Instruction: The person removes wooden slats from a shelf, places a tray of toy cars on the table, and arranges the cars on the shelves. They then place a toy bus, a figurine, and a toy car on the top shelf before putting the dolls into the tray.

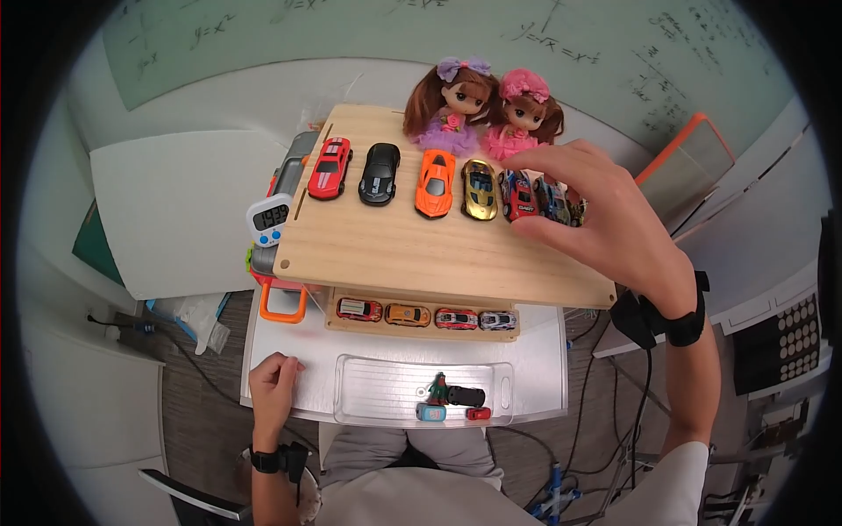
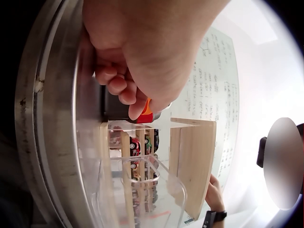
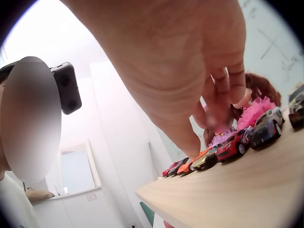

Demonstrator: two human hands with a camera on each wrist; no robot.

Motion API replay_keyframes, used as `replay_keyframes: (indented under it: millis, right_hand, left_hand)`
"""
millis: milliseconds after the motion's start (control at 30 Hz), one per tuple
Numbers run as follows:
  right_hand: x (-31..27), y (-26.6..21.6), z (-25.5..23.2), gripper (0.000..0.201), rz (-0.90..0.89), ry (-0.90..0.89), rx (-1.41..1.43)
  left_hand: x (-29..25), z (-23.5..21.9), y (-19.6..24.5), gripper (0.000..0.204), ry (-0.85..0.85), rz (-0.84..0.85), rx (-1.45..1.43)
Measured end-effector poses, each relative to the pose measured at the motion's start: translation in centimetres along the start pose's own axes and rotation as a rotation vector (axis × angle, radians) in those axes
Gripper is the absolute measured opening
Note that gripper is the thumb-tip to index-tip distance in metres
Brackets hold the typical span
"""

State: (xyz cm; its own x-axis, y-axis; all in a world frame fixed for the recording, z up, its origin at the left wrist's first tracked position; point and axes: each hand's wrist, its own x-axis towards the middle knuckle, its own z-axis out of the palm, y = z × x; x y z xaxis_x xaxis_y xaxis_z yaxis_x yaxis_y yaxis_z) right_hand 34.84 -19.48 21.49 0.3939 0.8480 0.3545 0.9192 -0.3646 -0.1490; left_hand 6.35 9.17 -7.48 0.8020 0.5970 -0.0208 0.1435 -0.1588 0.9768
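Observation:
Over the right end of a row of toy cars, my right hand [image 1: 605, 206] hovers with thumb and fingers spread apart. The red-and-blue toy car [image 1: 519, 195] lies just below its fingertips, beside a gold toy car [image 1: 480, 189]. A silver-blue toy car [image 1: 553, 200] is partly hidden by the hand. Further left stand an orange toy car [image 1: 434, 183], a black one [image 1: 380, 174] and a red one [image 1: 331, 168]. My left hand [image 1: 274, 386] rests loosely curled on the white table, left of a clear plastic tray [image 1: 351, 394], holding nothing.
Two dolls [image 1: 456, 105] stand behind the wooden shelf top [image 1: 421, 254]. Several small cars fill a lower wooden tier [image 1: 421, 336]. The clear tray holds a black toy car [image 1: 466, 396] and small figures. A white timer [image 1: 269, 219] is at the shelf's left edge.

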Motion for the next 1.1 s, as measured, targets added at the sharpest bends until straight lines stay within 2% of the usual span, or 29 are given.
replay_keyframes:
  millis: [233, 567, 1100]
  right_hand:
    - [0.4, 0.8, 0.1, 0.055, 0.108, -0.100, 0.003]
    - [0.5, 1.4, 0.0, 0.057, 0.156, -0.143, 0.025]
    - [0.6, 1.1, 0.1, 0.055, 0.086, -0.111, 0.021]
  left_hand:
    - [0.1, 0.0, -0.4, 0.024, -0.001, 0.019, 0.007]
    - [0.1, 0.1, -0.5, 0.024, 0.001, 0.026, 0.007]
    - [0.1, 0.2, -0.2, 0.026, -0.002, 0.023, -0.001]
